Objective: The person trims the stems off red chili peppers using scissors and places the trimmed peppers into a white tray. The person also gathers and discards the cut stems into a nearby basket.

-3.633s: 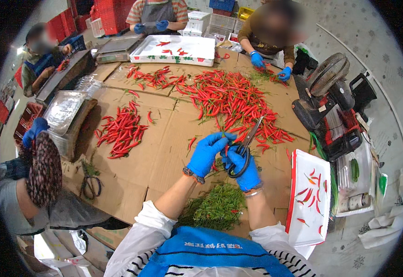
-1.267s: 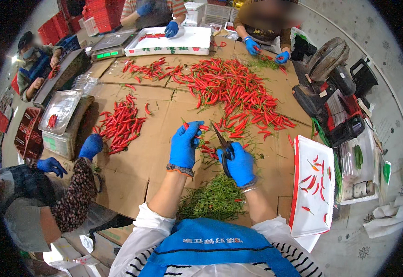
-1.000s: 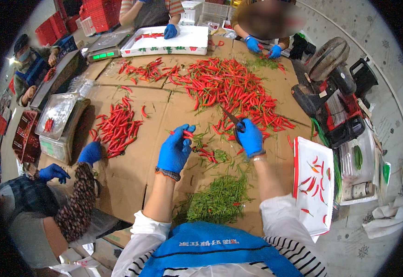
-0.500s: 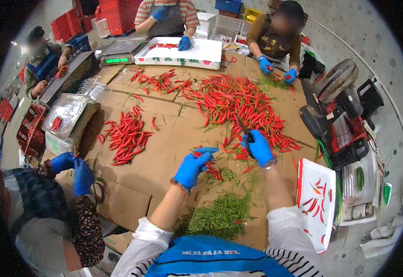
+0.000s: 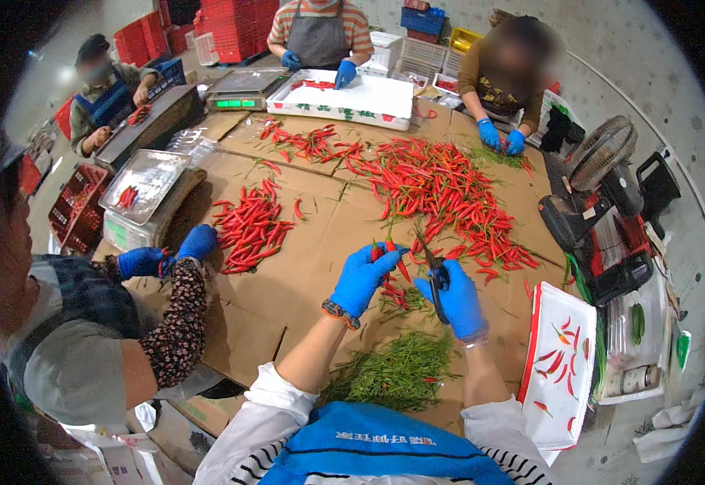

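Evidently, left hand [image 5: 359, 280] with chilies [image 5: 402, 268] in pinch grip, right hand [image 5: 459, 301] with grip round scissors [image 5: 433, 265]

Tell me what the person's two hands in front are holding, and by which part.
The right hand holds the scissors by the handles. The left hand pinches red chilies; exactly where along them is too small to tell.

on the surface [image 5: 316, 255], a bare lane runs from the near edge, left of the hands [image 5: 356, 283], up between the small chili pile [image 5: 254, 230] and the big chili heap [image 5: 441, 190] to the far chili cluster [image 5: 310, 141]. scissors [image 5: 437, 295] fill the gap between the hands. green stems [image 5: 397, 368] obstruct the near edge, a white tray [image 5: 561, 384] and fan [image 5: 603, 153] the right.
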